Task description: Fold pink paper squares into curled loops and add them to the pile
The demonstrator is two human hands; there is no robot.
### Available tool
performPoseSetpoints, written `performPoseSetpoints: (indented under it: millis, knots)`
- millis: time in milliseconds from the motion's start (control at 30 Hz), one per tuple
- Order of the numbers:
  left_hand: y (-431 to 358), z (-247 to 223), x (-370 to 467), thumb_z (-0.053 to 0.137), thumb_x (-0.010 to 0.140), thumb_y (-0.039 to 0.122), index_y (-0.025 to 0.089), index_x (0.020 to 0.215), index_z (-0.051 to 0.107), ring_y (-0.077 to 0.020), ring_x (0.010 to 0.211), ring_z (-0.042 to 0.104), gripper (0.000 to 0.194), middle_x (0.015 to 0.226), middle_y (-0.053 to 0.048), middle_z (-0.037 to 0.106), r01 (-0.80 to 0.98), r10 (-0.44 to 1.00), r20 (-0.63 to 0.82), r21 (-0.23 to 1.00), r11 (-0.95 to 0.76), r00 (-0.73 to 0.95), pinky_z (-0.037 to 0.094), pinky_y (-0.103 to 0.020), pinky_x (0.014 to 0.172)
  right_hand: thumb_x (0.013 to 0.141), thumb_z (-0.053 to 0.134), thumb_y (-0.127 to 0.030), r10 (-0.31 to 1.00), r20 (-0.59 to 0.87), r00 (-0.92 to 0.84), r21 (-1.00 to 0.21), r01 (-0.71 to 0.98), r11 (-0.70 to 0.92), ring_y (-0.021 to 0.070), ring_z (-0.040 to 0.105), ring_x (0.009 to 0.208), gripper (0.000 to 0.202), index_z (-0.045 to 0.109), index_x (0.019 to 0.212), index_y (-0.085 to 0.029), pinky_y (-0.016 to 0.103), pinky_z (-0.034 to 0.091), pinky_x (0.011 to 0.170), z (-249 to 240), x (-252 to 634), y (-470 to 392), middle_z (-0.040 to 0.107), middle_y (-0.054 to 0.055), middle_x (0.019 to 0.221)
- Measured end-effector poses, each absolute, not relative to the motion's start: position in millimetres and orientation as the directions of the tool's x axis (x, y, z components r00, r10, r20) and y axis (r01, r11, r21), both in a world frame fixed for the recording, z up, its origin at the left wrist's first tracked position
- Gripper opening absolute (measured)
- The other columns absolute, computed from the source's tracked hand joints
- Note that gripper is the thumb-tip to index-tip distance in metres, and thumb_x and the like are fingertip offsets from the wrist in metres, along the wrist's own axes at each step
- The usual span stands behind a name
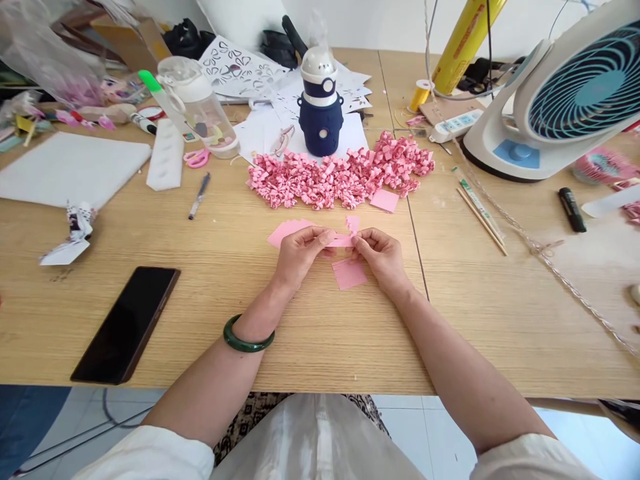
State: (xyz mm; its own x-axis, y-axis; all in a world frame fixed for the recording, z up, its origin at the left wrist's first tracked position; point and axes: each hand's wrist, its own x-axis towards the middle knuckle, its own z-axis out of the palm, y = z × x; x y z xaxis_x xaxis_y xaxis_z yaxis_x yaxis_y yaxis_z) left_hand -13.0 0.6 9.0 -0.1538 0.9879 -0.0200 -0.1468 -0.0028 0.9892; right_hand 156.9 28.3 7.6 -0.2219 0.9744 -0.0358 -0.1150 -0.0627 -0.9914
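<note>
hands (340, 250) pinch pink paper strip (343, 239); curled pink pile (340, 175) just beyond.

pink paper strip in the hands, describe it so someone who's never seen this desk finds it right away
Start at the navy bottle on the wooden table and come past the heap of pink curls toward the person. The strip is pinched between left hand and right hand, lifted, unlike the flat squares beside it.

Single head-worn camera, looking forward and steeply down across the tabletop (210, 313) from its near edge. Close range: forearms fill the bottom, far edge near the frame top.
</note>
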Motion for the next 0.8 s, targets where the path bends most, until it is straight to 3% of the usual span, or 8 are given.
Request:
performPoseSetpoints:
  millis: [167, 333, 500, 667, 800]
  knots:
    - [0.5, 6.2, -11.7, 0.081, 0.075, 0.044, 0.015, 0.080, 0.077, -0.0142, 0.063, 0.068, 0.029, 0.068, -0.002, 0.073, -0.052, 0.977, 0.038, 0.997, -0.051, -0.210, 0.059, -0.026, 0.066, 0.077, 0.077, -0.045, 0.978, -0.017, -0.206, -0.993, -0.107, -0.040, 0.0095, 0.058, 0.053, 0.029, 0.064, 0.081, -0.019, 0.024, 0.049, 0.055, 8.4, 158.8, 29.9, 0.064, -0.003, 0.063]
    - [-4.3, 8.4, -3.7, 0.080, 0.077, 0.042, 0.016, 0.083, 0.079, -0.0136, 0.066, 0.068, 0.027, 0.072, -0.003, 0.075, -0.147, 0.983, -0.020, 0.989, -0.007, -0.183, 0.058, -0.027, 0.070, 0.073, 0.082, -0.043, 0.955, 0.002, -0.298, -0.987, -0.152, -0.046, 0.0124, 0.063, 0.074, 0.034, 0.068, 0.095, -0.021, 0.025, 0.052, 0.065, 10.6, 157.6, 26.5, 0.071, 0.001, 0.090]
    - [-7.2, 8.9, 0.2, 0.081, 0.076, 0.041, 0.016, 0.086, 0.079, -0.0156, 0.068, 0.070, 0.027, 0.075, -0.004, 0.077, -0.106, 0.994, -0.010, 0.994, -0.002, -0.112, 0.058, -0.028, 0.071, 0.077, 0.078, -0.037, 0.971, 0.014, -0.238, -0.988, -0.152, -0.023, 0.0093, 0.056, 0.063, 0.021, 0.067, 0.077, -0.019, 0.024, 0.046, 0.064, 8.6, 157.5, 27.2, 0.063, -0.003, 0.072]
    - [-6.3, 9.0, -1.7, 0.083, 0.073, 0.038, 0.016, 0.092, 0.079, -0.0155, 0.070, 0.072, 0.029, 0.084, -0.004, 0.079, -0.123, 0.990, -0.001, 0.992, -0.016, -0.138, 0.060, -0.029, 0.073, 0.076, 0.077, -0.036, 0.984, -0.011, -0.178, -0.990, -0.140, -0.037, 0.0089, 0.055, 0.058, 0.020, 0.067, 0.077, -0.019, 0.025, 0.043, 0.060, 8.0, 157.9, 29.0, 0.063, -0.003, 0.071]
    - [-7.0, 11.9, -4.1, 0.075, 0.082, 0.046, 0.017, 0.095, 0.080, -0.0157, 0.073, 0.071, 0.033, 0.085, -0.005, 0.077, -0.074, 0.984, 0.040, 0.996, -0.053, -0.171, 0.059, -0.028, 0.074, 0.076, 0.076, -0.035, 0.989, -0.009, -0.145, -0.996, -0.082, -0.021, 0.0090, 0.053, 0.060, 0.019, 0.065, 0.075, -0.019, 0.024, 0.043, 0.060, 10.7, 157.4, 27.3, 0.061, -0.003, 0.070]
